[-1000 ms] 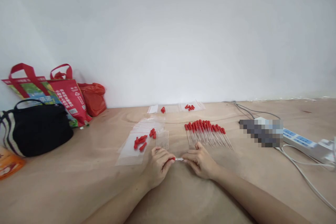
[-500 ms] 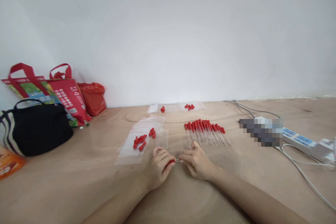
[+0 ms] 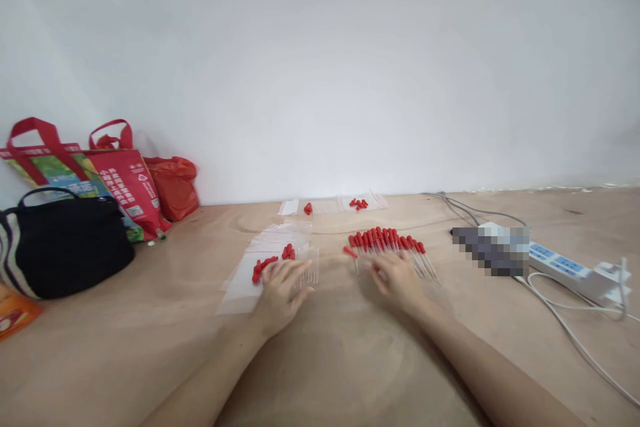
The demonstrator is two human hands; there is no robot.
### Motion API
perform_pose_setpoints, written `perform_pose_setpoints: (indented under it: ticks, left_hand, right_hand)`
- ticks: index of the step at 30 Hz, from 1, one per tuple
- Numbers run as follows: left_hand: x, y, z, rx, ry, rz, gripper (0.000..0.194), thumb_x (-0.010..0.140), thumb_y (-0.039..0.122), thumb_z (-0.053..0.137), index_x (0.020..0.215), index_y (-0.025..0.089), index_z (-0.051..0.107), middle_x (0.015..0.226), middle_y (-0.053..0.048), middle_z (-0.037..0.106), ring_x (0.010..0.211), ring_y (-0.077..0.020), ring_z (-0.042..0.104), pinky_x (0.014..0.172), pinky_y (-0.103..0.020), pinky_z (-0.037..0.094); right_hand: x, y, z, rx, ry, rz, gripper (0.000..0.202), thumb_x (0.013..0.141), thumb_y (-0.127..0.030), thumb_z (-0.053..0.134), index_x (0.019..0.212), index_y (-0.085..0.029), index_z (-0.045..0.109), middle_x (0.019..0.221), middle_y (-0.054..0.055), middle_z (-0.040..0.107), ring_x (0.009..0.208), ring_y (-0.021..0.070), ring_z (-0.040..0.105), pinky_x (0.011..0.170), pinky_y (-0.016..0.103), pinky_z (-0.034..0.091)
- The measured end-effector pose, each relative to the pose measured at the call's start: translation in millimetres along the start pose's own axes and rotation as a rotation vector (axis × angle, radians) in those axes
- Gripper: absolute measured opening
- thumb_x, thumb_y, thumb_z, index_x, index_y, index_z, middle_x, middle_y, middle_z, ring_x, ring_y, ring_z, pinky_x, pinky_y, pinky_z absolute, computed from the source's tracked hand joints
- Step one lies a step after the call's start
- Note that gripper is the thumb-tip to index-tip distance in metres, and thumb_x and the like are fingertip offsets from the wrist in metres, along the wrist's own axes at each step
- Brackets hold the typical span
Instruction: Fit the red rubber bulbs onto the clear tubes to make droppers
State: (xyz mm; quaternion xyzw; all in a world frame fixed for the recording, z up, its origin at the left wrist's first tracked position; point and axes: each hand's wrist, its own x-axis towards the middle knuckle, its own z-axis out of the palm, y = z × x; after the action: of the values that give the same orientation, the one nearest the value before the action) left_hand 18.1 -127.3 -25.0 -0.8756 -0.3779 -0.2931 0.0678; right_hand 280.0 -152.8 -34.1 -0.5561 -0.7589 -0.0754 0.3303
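My right hand (image 3: 400,280) pinches a clear dropper with a red bulb (image 3: 351,252), its bulb pointing left. This dropper is at the near left side of a row of red-capped droppers (image 3: 383,239), and my right hand hides some of their stems. My left hand (image 3: 284,293), fingers apart, is over the edge of a clear plastic bag (image 3: 243,285) and beside several clear tubes (image 3: 313,265). Loose red bulbs (image 3: 289,251) lie on the bag; my left fingers partly cover others.
Farther back are more red bulbs (image 3: 359,204) on clear bags. Shopping bags (image 3: 133,187), a red plastic bag (image 3: 173,188) and a black bag (image 3: 75,247) stand left. At right lie a power strip (image 3: 560,261), cables and a blurred dark object (image 3: 487,252).
My hands have moved apart. The right hand has carried the red-bulbed dropper to the row at the right; the left has opened and moved towards the loose bulbs.
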Motion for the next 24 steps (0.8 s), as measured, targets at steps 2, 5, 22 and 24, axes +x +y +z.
perform_pose_setpoints:
  ticks: [2, 5, 22, 24]
  left_hand:
    - [-0.6, -12.3, -4.2, 0.071, 0.015, -0.153, 0.03, 0.078, 0.03, 0.049, 0.107, 0.023, 0.053, 0.105, -0.007, 0.059, 0.099, -0.0232, 0.05, 0.086, -0.041, 0.027]
    - [-1.8, -29.6, -8.1, 0.141, -0.014, -0.314, 0.022, 0.074, 0.029, 0.052, 0.095, 0.024, 0.06, 0.101, -0.006, 0.06, 0.098, -0.0237, 0.051, 0.084, -0.043, 0.026]
    - [-6.5, -52.6, -0.1, 0.109, 0.021, -0.361, 0.021, 0.071, 0.03, 0.053, 0.089, 0.023, 0.063, 0.102, -0.008, 0.057, 0.099, -0.0254, 0.05, 0.083, -0.043, 0.035]
    - [-6.8, -54.9, 1.2, 0.106, 0.032, -0.342, 0.024, 0.072, 0.029, 0.053, 0.092, 0.02, 0.062, 0.108, -0.01, 0.054, 0.102, -0.0259, 0.048, 0.084, -0.041, 0.038]
  right_hand:
    - [2.9, 20.9, -1.5, 0.01, 0.101, 0.328, 0.027, 0.081, -0.03, 0.041, 0.101, -0.021, 0.057, 0.075, 0.002, 0.064, 0.069, 0.0145, 0.053, 0.07, 0.03, 0.026]
    - [6.2, 48.4, -3.6, -0.037, 0.121, 0.659, 0.027, 0.079, -0.035, 0.041, 0.094, -0.02, 0.057, 0.069, 0.001, 0.063, 0.068, 0.0163, 0.056, 0.072, 0.031, 0.028]
    - [4.1, 70.5, 1.1, -0.173, -0.051, 0.77, 0.027, 0.078, -0.034, 0.042, 0.095, -0.02, 0.058, 0.092, 0.007, 0.062, 0.089, 0.0229, 0.053, 0.074, 0.036, 0.027]
    - [4.3, 68.0, 0.6, -0.202, -0.004, 0.735, 0.027, 0.078, -0.035, 0.043, 0.093, -0.019, 0.059, 0.094, 0.008, 0.06, 0.091, 0.0231, 0.051, 0.074, 0.035, 0.026]
